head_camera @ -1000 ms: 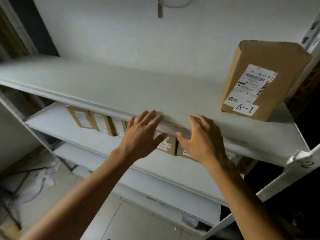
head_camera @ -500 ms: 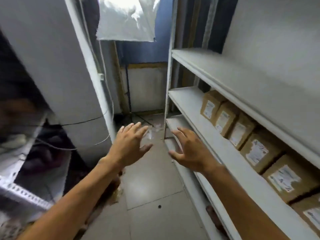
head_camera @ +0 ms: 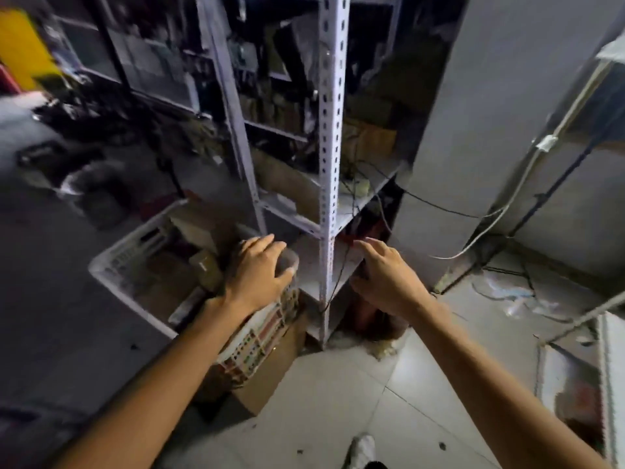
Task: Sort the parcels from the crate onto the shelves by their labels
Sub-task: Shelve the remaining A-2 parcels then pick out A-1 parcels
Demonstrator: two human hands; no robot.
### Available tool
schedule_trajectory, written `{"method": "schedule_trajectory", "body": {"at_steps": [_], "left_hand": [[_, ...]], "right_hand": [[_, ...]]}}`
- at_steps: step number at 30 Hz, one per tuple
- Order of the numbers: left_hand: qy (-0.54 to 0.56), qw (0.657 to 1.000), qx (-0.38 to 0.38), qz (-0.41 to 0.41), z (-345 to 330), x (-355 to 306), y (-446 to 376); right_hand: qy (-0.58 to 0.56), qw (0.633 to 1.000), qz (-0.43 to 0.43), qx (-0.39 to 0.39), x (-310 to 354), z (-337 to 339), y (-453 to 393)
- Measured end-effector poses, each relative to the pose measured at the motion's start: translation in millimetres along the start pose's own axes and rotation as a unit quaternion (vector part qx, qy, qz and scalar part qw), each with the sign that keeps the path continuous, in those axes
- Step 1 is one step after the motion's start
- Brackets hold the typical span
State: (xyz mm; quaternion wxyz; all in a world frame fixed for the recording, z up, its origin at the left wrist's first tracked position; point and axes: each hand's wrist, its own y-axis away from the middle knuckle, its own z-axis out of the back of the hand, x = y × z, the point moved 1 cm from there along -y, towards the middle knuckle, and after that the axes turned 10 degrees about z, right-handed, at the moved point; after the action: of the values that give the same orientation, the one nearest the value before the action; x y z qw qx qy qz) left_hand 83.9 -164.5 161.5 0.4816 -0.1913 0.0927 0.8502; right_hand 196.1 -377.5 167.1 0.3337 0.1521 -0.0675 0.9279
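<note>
My left hand [head_camera: 257, 272] spread, empty, over crate [head_camera: 135, 255] corner; parcels [head_camera: 206, 265] just left. My right hand [head_camera: 385, 282] relaxed, empty.

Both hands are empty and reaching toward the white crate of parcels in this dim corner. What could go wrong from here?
1. Loose cables hang down the perforated shelf post just beside the right hand; reaching past could snag them.
2. The white crate sits on a cardboard box, not the floor, so pulling a parcel out with the left hand might tip it.
3. The light is poor and the frame is blurred; labels may be misread.
</note>
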Motion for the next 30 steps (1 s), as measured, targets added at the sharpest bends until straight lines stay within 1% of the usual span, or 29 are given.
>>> {"method": "schedule_trajectory", "body": {"at_steps": [4, 7, 11, 15, 18, 20, 25, 27, 30], "left_hand": [[-0.029, 0.997, 0.001, 0.075, 13.4, 49.9, 0.4], [-0.035, 0.988, 0.0, 0.148, 18.0, 82.3, -2.5], [-0.069, 0.969, -0.003, 0.239, 21.2, 118.6, -9.3], [-0.086, 0.949, 0.0, 0.302, 9.9, 145.7, -24.3], [-0.086, 0.941, 0.013, 0.327, -1.3, 154.7, -34.3], [-0.088, 0.937, 0.02, 0.337, -8.5, 161.5, -41.0], [-0.063, 0.932, 0.039, 0.354, -21.2, 193.5, -55.2], [-0.057, 0.931, 0.052, 0.357, -24.2, 207.2, -60.3], [-0.045, 0.931, 0.08, 0.352, -26.5, 244.3, -81.4]], "right_hand": [[-0.014, 0.994, 0.095, 0.05, 39.8, -30.5, -71.6], [-0.032, 0.984, 0.156, 0.077, 64.6, -49.2, -120.3], [-0.046, 0.97, 0.207, 0.119, 82.0, -69.8, -181.9], [-0.068, 0.959, 0.231, 0.148, 84.8, -94.8, -228.5], [-0.092, 0.952, 0.23, 0.178, 85.0, -110.3, -250.1], [-0.108, 0.947, 0.219, 0.209, 87.6, -121.2, -260.1], [-0.097, 0.936, 0.208, 0.268, 99.5, -167.0, -289.3], [-0.096, 0.935, 0.204, 0.275, 106.8, -178.8, -296.7], [-0.09, 0.937, 0.19, 0.278, 122.7, -207.6, -315.0]]}}
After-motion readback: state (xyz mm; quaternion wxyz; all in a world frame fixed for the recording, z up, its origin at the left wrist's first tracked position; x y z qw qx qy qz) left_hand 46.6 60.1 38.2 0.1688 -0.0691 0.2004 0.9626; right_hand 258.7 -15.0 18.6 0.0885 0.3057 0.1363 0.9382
